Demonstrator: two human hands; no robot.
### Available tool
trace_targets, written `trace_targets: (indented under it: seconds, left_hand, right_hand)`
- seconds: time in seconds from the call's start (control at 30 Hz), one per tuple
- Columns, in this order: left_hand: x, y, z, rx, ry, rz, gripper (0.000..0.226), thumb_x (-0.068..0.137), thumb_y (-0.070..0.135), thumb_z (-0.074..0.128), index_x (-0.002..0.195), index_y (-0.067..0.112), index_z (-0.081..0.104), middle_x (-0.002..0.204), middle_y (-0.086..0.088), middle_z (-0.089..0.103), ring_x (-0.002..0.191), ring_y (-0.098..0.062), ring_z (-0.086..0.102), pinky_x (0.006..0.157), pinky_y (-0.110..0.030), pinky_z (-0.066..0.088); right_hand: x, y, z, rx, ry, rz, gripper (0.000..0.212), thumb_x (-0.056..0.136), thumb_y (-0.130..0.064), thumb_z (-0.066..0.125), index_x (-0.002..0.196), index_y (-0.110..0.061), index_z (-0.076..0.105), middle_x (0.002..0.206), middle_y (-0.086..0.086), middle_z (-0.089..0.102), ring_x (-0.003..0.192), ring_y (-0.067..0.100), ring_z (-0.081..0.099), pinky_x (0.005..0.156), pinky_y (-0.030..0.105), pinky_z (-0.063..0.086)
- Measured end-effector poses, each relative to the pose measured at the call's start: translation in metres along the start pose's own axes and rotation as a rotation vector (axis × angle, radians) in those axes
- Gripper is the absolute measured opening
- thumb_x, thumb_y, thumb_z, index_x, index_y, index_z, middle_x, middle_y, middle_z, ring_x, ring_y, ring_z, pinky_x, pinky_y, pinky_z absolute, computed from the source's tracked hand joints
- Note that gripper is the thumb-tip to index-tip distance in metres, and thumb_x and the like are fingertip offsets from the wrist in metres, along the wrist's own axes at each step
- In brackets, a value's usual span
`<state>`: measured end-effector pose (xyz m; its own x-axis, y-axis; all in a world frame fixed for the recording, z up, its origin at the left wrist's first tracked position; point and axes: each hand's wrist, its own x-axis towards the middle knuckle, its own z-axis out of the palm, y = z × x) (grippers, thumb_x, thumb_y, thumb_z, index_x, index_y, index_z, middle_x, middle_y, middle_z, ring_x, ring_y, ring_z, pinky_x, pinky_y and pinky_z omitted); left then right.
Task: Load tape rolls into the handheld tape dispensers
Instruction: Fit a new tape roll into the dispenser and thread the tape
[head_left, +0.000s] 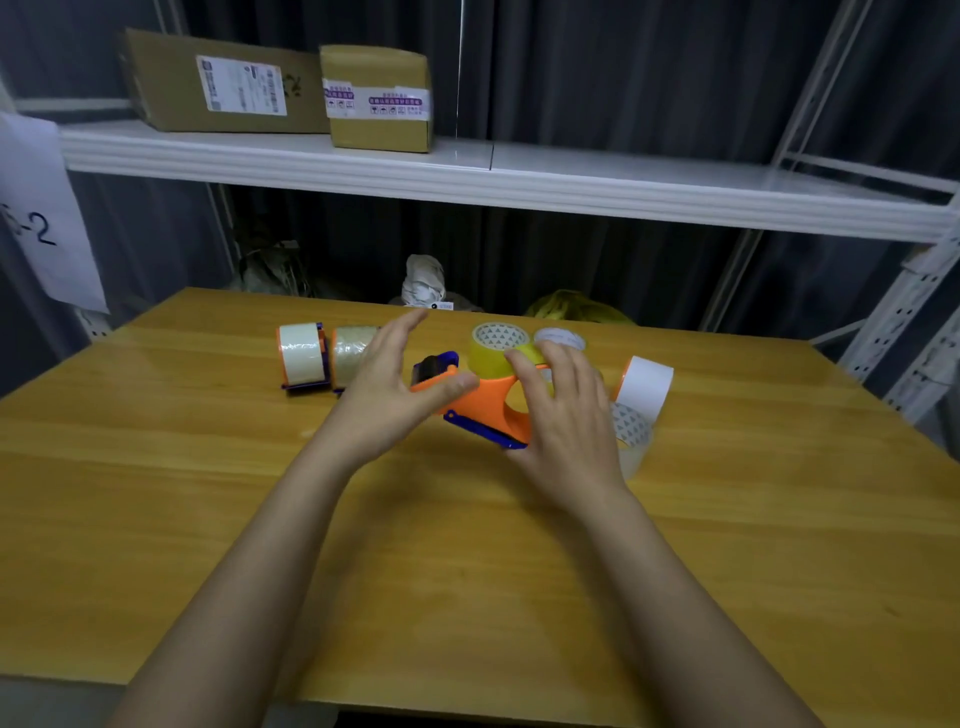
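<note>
An orange and blue tape dispenser (480, 401) lies at the middle of the wooden table (208, 467), with a yellow tape roll (491, 356) at its far side. My right hand (566, 421) grips the dispenser's handle end, its index finger reaching onto the yellow roll. My left hand (382, 387) is held with straight fingers just left of the dispenser, and its thumb touches the orange front part beside the black roller. Whether the yellow roll sits on the dispenser's hub is hidden.
Two loaded dispensers (301, 356) (353, 356) stand at the left behind my left hand. Right of my right hand are a white roll in an orange dispenser (647, 387), a clear roll (631, 431) and another roll (561, 338) behind. Cardboard boxes (228, 83) sit on the shelf (571, 187) above.
</note>
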<state>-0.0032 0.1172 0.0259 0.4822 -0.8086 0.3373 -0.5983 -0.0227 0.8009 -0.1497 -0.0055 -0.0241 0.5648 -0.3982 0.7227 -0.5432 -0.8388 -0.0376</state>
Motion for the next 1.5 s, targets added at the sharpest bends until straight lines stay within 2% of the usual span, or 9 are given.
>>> trace_targets:
  seconds: [0.17, 0.33, 0.6, 0.77, 1.0, 1.2, 1.3, 1.43, 1.5]
  left_hand:
    - [0.02, 0.001, -0.001, 0.561, -0.252, 0.047, 0.099, 0.066, 0.064, 0.069, 0.147, 0.026, 0.026, 0.147, 0.003, 0.039, 0.139, -0.017, 0.028, 0.118, -0.046, 0.004]
    - [0.025, 0.0, -0.001, 0.576, -0.325, 0.047, 0.084, 0.061, 0.06, 0.077, 0.13, 0.021, 0.05, 0.12, 0.002, 0.055, 0.106, -0.015, 0.053, 0.093, -0.036, 0.047]
    - [0.022, -0.001, -0.003, 0.515, -0.246, 0.169, 0.084, 0.061, 0.051, 0.081, 0.131, 0.019, 0.047, 0.119, 0.003, 0.054, 0.106, -0.011, 0.049, 0.082, -0.025, 0.044]
    - [0.018, -0.007, -0.008, 0.545, -0.258, 0.191, 0.081, 0.063, 0.048, 0.08, 0.13, 0.018, 0.047, 0.114, 0.005, 0.052, 0.114, -0.012, 0.041, 0.098, -0.029, 0.035]
    - [0.022, -0.025, -0.019, 0.637, -0.271, 0.207, 0.087, 0.066, 0.057, 0.073, 0.138, 0.022, 0.04, 0.127, 0.008, 0.055, 0.131, -0.014, 0.038, 0.114, -0.039, -0.017]
    - [0.028, -0.04, -0.011, 0.611, 0.028, 0.105, 0.117, 0.065, 0.055, 0.076, 0.151, 0.019, 0.006, 0.157, -0.007, 0.015, 0.143, -0.023, 0.012, 0.117, -0.043, 0.008]
    - [0.022, -0.043, 0.008, 0.22, 0.176, -0.173, 0.119, 0.074, 0.052, 0.072, 0.15, 0.011, -0.009, 0.159, -0.01, -0.001, 0.146, -0.025, 0.002, 0.118, -0.042, 0.011]
    - [0.02, -0.052, 0.024, -0.25, -0.061, -0.38, 0.103, 0.068, 0.072, 0.063, 0.144, 0.015, 0.026, 0.14, -0.005, 0.048, 0.123, -0.02, 0.051, 0.105, -0.044, 0.041]
    - [0.02, -0.051, 0.03, -0.27, -0.047, -0.35, 0.067, 0.084, 0.054, 0.06, 0.135, 0.015, 0.041, 0.126, -0.003, 0.059, 0.11, -0.017, 0.059, 0.099, -0.041, 0.047]
  right_hand:
    - [0.002, 0.003, 0.002, -0.113, -0.02, -0.126, 0.095, 0.06, -0.039, 0.087, 0.137, -0.017, 0.036, 0.134, 0.011, 0.05, 0.126, 0.032, 0.043, 0.099, 0.043, 0.038]
    - [-0.001, 0.006, 0.002, -0.126, -0.058, -0.16, 0.109, 0.05, -0.038, 0.091, 0.139, -0.018, 0.033, 0.138, 0.01, 0.035, 0.129, 0.032, 0.037, 0.105, 0.042, 0.028]
    - [0.015, 0.016, -0.026, 0.318, -0.375, 0.075, 0.102, 0.069, -0.066, 0.071, 0.151, -0.034, 0.017, 0.157, -0.001, 0.019, 0.144, 0.021, 0.016, 0.114, 0.044, 0.022]
    - [0.027, 0.028, -0.029, 0.692, -0.536, 0.286, 0.059, 0.085, -0.045, 0.068, 0.138, -0.037, 0.046, 0.142, -0.009, 0.045, 0.129, 0.014, 0.043, 0.094, 0.026, 0.043]
    - [0.037, 0.023, -0.031, 0.736, -0.7, 0.292, 0.065, 0.083, -0.04, 0.072, 0.14, -0.035, 0.044, 0.147, -0.006, 0.041, 0.134, 0.014, 0.037, 0.096, 0.024, 0.036]
    - [0.03, 0.015, -0.019, 0.712, -0.541, 0.373, 0.056, 0.087, -0.037, 0.068, 0.137, -0.025, 0.046, 0.112, -0.011, 0.054, 0.097, 0.004, 0.053, 0.074, 0.014, 0.043]
    - [0.026, 0.005, -0.007, 0.866, -0.392, 0.515, 0.051, 0.086, -0.03, 0.071, 0.131, -0.019, 0.05, 0.097, -0.017, 0.051, 0.09, 0.002, 0.055, 0.073, 0.012, 0.045]
    - [0.024, -0.012, 0.01, 1.011, -0.288, 0.628, 0.045, 0.083, -0.035, 0.073, 0.121, -0.025, 0.051, 0.111, 0.002, 0.059, 0.11, 0.025, 0.059, 0.087, 0.04, 0.054]
    - [0.025, -0.019, 0.014, 1.013, -0.257, 0.637, 0.052, 0.08, -0.044, 0.074, 0.123, -0.025, 0.052, 0.117, 0.004, 0.058, 0.112, 0.026, 0.058, 0.091, 0.045, 0.052]
